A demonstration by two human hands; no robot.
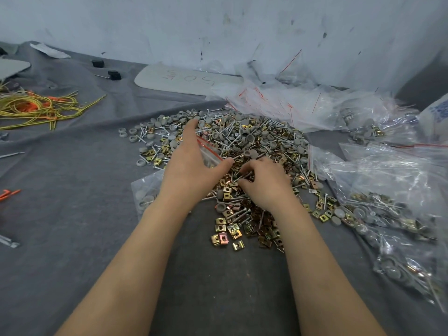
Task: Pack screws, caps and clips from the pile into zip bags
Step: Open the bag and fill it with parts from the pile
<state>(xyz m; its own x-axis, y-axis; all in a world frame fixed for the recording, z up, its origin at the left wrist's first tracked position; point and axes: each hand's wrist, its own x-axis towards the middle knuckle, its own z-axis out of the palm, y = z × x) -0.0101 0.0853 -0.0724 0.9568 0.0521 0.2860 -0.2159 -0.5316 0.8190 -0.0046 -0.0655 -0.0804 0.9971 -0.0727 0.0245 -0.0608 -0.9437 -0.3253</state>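
Left of the left hand point(191, 163) and back between the forearms, bare grey cloth point(72, 214) gives open passage. Ahead of both hands the pile point(254, 139) blocks the way. Right of the right hand point(264, 184) filled bags point(378, 190) crowd the cloth; another bag point(145, 192) lies beneath the left wrist.

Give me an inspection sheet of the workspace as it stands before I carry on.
Surface: creased grey cloth covers the table.
Job's things: mixed pile of silver screws, grey round caps and brass-coloured square clips at centre; filled clear bags at right; heap of empty clear zip bags behind the pile.
Clutter: small black blocks and a white board with handwriting at the back.
Hands: left hand holds a clear zip bag with a red seal strip; right hand pinches loose screws at the pile.
Cables: tangled yellow and orange cords, far left, apart from the pile.
Surroundings: scuffed whitish wall.
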